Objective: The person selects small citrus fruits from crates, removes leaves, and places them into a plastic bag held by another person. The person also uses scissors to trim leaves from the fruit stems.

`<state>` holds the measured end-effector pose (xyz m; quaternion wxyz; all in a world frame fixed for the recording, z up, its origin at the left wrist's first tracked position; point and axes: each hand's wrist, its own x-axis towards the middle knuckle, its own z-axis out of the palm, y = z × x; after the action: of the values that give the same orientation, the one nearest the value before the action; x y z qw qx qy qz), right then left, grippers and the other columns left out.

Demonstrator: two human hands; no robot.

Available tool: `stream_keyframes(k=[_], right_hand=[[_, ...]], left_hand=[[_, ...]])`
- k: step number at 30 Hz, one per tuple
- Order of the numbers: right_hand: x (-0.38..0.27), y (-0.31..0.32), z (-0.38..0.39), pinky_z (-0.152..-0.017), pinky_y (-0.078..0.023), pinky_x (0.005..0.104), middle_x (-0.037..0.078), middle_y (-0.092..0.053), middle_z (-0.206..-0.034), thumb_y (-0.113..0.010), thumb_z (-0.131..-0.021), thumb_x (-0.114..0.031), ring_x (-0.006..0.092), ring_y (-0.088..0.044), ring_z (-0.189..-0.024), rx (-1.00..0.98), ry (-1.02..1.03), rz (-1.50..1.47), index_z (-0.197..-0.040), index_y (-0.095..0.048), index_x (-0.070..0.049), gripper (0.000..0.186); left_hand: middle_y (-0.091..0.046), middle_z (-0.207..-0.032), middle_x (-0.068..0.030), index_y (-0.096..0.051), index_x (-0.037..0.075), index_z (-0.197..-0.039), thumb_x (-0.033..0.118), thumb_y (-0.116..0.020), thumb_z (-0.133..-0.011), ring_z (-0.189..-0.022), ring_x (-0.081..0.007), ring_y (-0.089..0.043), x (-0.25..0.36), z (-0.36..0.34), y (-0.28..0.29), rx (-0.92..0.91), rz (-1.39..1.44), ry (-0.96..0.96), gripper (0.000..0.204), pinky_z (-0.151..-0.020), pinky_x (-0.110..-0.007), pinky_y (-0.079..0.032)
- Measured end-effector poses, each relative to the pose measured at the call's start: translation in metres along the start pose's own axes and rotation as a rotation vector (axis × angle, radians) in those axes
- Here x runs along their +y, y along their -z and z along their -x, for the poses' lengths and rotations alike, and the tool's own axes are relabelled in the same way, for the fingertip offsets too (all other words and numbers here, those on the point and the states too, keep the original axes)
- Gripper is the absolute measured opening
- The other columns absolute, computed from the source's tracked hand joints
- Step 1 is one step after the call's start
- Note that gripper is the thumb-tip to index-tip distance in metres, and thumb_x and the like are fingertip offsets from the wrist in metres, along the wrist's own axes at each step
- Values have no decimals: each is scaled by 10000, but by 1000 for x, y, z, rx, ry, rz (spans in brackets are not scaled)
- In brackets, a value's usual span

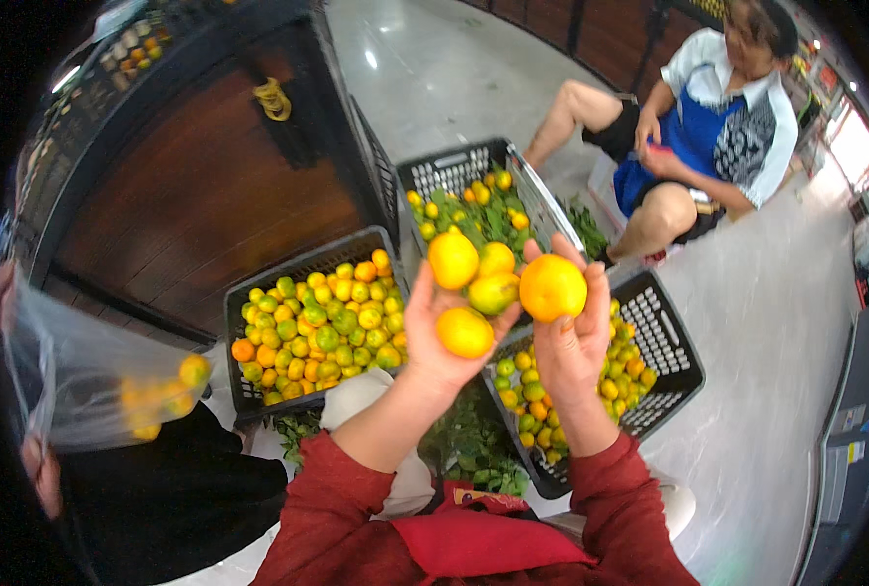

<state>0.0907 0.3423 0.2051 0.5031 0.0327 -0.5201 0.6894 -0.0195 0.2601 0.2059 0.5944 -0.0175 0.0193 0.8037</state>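
The mandarins [465, 333] were probably light and fairly firm, smooth enough to roll and apt to bruise if squeezed; their round sides seemed the best hold. Before the crates [678, 357], the left hand [428, 337] lay palm up, spread beneath four. Beside it, the right hand [571, 356], raised, had thumb and fingers closed around one orange mandarin [552, 288].

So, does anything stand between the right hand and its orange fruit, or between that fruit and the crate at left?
Nothing visible separates the right hand from the orange fruit it holds. Toward the left crate, the left hand, with four fruits cupped in it, lies across the line in this view.
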Motion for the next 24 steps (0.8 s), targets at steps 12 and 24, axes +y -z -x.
stream_keyframes(k=[12, 24], right_hand=[[-31, -163, 22, -1056, -304, 512, 242, -228, -1433, -616, -837, -202, 444, -347, -1299, -373, 595, 608, -1465, -165, -192, 773], [-64, -396, -27, -918, -438, 333, 167, -532, -1159, -696, -797, -219, 251, -546, -1059, -619, 495, 136, -1231, -474, 41, 552]], left_hand=[[-568, -1205, -101, -502, 53, -1231, 459, -404, -962, -1114, -232, -554, 14, 127, -80, -30, -289, -645, 497, -990, -374, -430], [-559, -1157, -91, -487, 82, -1204, 468, -373, -973, -1061, -209, -576, 116, 252, -207, -145, -524, -1527, 464, -933, -355, -473]])
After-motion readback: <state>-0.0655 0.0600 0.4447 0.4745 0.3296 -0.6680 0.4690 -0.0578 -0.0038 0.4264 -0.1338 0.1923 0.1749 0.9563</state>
